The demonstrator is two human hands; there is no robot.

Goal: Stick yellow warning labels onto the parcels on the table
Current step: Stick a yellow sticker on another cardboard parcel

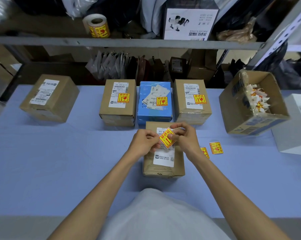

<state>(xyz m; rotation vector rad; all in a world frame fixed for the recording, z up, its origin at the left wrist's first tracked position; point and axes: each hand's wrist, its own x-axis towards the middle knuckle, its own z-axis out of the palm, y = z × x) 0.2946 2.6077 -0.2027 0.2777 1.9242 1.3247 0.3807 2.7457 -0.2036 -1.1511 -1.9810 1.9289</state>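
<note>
At the centre of the frame, the left hand (145, 142) and the right hand (184, 135) together pinch a yellow warning label (165, 138), tilted, just above the nearest brown parcel (163, 163) on the blue table (59, 161). Three labelled parcels (155, 101) stand behind; an unlabelled parcel (49, 98) sits at the left.
</note>
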